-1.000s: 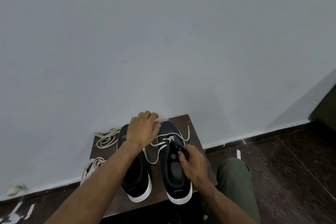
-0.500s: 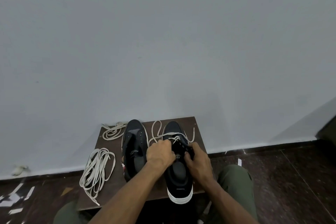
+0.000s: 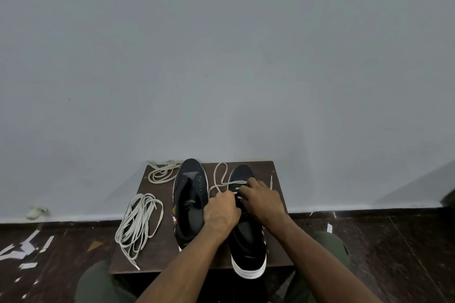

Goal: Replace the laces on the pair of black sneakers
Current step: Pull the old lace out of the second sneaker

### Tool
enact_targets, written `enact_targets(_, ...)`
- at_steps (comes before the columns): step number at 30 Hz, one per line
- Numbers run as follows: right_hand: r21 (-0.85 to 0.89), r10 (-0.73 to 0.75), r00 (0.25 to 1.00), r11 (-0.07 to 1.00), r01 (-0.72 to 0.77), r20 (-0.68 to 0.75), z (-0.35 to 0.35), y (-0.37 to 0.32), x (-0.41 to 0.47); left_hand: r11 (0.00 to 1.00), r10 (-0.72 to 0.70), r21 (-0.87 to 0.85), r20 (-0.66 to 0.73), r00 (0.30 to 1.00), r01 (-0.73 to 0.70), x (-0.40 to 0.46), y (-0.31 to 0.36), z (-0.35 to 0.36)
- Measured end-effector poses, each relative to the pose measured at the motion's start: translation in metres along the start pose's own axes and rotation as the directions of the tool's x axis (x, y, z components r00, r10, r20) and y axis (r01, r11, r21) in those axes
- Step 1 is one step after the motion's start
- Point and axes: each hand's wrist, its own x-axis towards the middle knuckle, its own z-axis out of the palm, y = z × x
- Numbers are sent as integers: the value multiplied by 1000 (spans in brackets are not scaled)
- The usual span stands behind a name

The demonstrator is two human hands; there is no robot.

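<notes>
Two black sneakers with white rubber soles are set side by side on a dark wooden worktop (image 3: 275,257). Flat cream lace (image 3: 218,181) on the right sneaker (image 3: 247,248) is pinched by left hand (image 3: 221,209) and right hand (image 3: 264,200) at mid-eyelets. Left sneaker (image 3: 189,194) is unlaced. Loose lace coils (image 3: 138,224) lie left.

left hand (image 3: 221,208) pinches lace (image 3: 219,179) | right hand (image 3: 264,200) on right sneaker (image 3: 247,236) eyelets | left sneaker (image 3: 190,194) unlaced
</notes>
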Motion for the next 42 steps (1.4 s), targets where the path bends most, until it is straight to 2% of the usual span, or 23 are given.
enact_targets(2, 113, 83, 993, 991, -74, -82, 3, -1, -1, 1000, 1, 5, -4, 1000, -1, -1, 0, 1)
enact_targets(3, 260, 221, 965, 949, -180, -138, 6, 0, -2, 1000, -1, 4, -5, 1000, 1, -1, -1, 0)
enact_targets(4, 474, 417, 898, 825, -309, -142, 9, 2, -2, 1000, -2, -1, -5, 1000, 2, -1, -1, 0)
enact_targets(5, 711, 604, 795, 580, -397, -48, 10, 5, -2, 1000, -3, -6, -6, 1000, 3, -1, -1, 0)
enact_targets(6, 874, 697, 709, 275, -401, 106, 10, 8, -3, 1000, -3, -10, -5, 1000, 2, -1, -2, 0)
enact_targets(7, 926, 711, 664, 46, -374, 233, 11, 13, -3, 1000, -2, -12, -3, 1000, 2, -1, -2, 0)
enact_targets(8, 927, 687, 665, -36, -374, 295, 11, 18, -4, 1000, 0, -14, -1, 1000, 0, 0, -2, 0)
enact_targets(10, 910, 622, 744, 119, -398, 244, 8, 22, -3, 1000, 2, -18, 1, 1000, -2, 1, -2, 0)
enact_targets(12, 800, 508, 858, 485, -354, 72, 0, 24, -1, 1000, 4, -9, -1, 1000, -4, 1, -1, 0)
enact_targets(14, 582, 303, 950, 786, -209, -69, -8, 22, 0, 1000, 10, 11, -2, 1000, -10, 0, 0, 1)
enact_targets(17, 225, 19, 1000, 974, -16, -11, -9, 13, 6, 1000, 18, 21, 5, 1000, -18, 0, -1, 0)
enact_targets(20, 37, -44, 998, 998, 43, 42, -4, 6, 9, 1000, 22, 19, 9, 1000, -22, 0, -3, 0)
enact_targets(23, 326, 73, 992, 945, -35, -104, -17, 4, 8, 999, 24, 28, 10, 1000, -25, 1, -4, 0)
enact_targets(25, 638, 329, 933, 752, -164, -148, -32, 10, 8, 999, 25, 32, 9, 1000, -25, 1, -5, 0)
enact_targets(27, 891, 606, 783, 422, -167, -140, -48, 24, 7, 999, 24, 29, 11, 1000, -24, 2, -4, 0)
enact_targets(28, 934, 682, 722, 322, -153, -117, -53, 30, 7, 999, 28, 32, 9, 1000, -28, 2, -4, 0)
enact_targets(29, 923, 697, 706, 342, -177, -123, -55, 36, 6, 999, 30, 31, 9, 1000, -30, 2, -4, 1)
enact_targets(30, 870, 666, 731, 439, -226, -146, -53, 40, 5, 999, 33, 32, 8, 999, -33, 2, -4, 1)
enact_targets(32, 689, 486, 855, 683, -242, -182, -40, 40, 2, 999, 34, 31, 3, 999, -34, 2, -4, 1)
enact_targets(35, 344, 127, 953, 939, -26, -274, -22, 26, 0, 999, 33, 34, 4, 999, -33, 2, -4, 1)
enact_targets(38, -1, -43, 997, 999, 43, -71, -5, 9, 2, 999, 31, 44, 5, 1000, -31, 1, -5, 0)
enact_targets(40, -59, -39, 999, 998, 38, -12, 1, 4, 4, 998, 33, 46, 10, 999, -34, 1, -5, 0)
enact_targets(42, 2, -48, 996, 999, 48, -81, 1, 4, 6, 998, 31, 46, 13, 999, -32, 1, -5, 0)
